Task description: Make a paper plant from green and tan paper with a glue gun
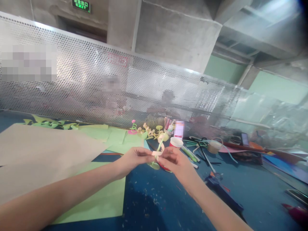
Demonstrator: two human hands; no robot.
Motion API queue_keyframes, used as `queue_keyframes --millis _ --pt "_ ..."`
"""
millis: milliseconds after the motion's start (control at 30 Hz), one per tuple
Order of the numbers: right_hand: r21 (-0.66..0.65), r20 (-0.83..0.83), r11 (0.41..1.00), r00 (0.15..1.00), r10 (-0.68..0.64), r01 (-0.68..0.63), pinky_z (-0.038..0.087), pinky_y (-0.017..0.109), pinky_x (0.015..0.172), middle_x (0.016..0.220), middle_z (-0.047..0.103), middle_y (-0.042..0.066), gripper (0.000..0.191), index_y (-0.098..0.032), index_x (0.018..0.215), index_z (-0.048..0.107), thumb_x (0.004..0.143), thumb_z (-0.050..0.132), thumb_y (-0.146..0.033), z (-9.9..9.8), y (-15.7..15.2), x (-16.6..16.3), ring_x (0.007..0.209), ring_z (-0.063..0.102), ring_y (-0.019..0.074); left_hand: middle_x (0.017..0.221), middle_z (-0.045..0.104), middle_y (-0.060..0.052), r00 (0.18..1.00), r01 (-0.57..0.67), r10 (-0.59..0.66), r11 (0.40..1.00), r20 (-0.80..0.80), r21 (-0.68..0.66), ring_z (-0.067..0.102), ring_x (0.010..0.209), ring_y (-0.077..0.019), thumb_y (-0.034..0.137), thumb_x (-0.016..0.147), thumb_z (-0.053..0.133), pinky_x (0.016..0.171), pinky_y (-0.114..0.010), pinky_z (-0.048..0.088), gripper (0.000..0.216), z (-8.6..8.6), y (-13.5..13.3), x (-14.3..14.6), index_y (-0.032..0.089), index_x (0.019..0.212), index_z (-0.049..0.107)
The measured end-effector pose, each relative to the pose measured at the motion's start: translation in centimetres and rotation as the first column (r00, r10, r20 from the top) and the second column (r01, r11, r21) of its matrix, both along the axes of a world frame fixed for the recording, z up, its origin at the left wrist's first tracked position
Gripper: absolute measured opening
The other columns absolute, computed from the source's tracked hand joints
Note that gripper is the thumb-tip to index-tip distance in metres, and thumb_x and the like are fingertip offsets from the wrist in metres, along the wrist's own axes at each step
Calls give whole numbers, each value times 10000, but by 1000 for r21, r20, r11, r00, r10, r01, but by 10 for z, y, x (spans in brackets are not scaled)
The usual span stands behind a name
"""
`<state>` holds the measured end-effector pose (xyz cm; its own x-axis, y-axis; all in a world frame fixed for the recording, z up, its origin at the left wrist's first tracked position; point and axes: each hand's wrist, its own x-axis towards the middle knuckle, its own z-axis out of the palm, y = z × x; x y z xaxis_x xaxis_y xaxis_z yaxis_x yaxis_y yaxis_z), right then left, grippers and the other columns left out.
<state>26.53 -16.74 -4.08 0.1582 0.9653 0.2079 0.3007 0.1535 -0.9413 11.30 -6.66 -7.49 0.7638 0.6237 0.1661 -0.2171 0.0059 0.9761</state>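
A pale cream paper strip (158, 153) curls around the thin light-green stem of a small paper craft piece, which has a round green base (153, 165) below. My left hand (131, 160) pinches the strip from the left, thumb and forefinger closed at its edge. From the other side, my right hand (176, 162) pinches the strip low down, its fingertips almost meeting those of my left. Just behind my right hand stands a red and white paper cup (176, 142). Other curled paper pieces (149, 131) stand behind the hands.
Large cream sheets (48, 147) and green paper (103, 192) cover the left of the blue table (144, 205). To the right lie markers (189, 153), a tape roll (215, 146) and a dark blue tool with an orange tip (222, 192). A lit phone (178, 129) leans near the mesh partition (149, 83).
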Motion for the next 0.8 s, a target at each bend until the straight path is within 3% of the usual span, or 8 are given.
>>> queue_keyframes --millis 500,700,800 --pt "0 -38 999 999 -33 33 452 242 628 778 647 3 261 -202 852 477 697 641 -333 -3 0 -2 685 598 125 790 679 -19 999 12 -11 999 34 -38 589 748 -117 237 666 696 751 -245 409 156 -1 0 0 153 793 663" --pt "-3 -129 1000 991 -28 27 475 273 735 818 653 13 235 -193 864 561 691 639 -331 1 -4 -6 777 622 155 873 682 -48 1000 -5 6 994 -13 106 609 814 -159 303 694 659 794 -293 429 212 6 -4 0 157 847 658" --pt "-22 -176 999 984 -34 31 469 309 797 866 667 44 267 -182 890 600 741 576 -403 2 -5 -6 830 622 182 868 673 -54 993 -83 99 967 -57 241 602 810 -164 325 714 629 767 -287 437 227 6 -3 -1 153 861 651"
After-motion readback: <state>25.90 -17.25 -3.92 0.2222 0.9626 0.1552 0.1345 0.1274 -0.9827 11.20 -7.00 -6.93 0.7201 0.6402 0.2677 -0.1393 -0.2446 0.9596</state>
